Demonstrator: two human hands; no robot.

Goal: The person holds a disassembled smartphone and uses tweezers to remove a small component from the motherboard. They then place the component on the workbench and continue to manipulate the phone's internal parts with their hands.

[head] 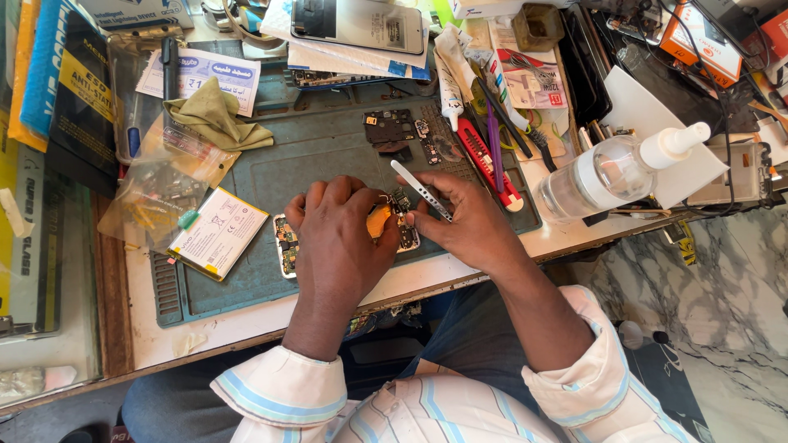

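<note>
Both hands (pixel 341 238) (pixel 464 221) on opened phone (pixel 289 246), tweezers (pixel 420 190) in right

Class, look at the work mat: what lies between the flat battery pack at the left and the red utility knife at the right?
In the head view, between the battery pack and the red utility knife lie the opened phone and both hands: left hand, right hand holding tweezers.

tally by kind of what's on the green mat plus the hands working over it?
Hands: 2, left hand, right hand
Opened phone: 1
Metal tweezers: 1
Flat battery: 1
Loose circuit board: 1
Red utility knife: 1
Olive cloth: 1
Total: 8
</note>
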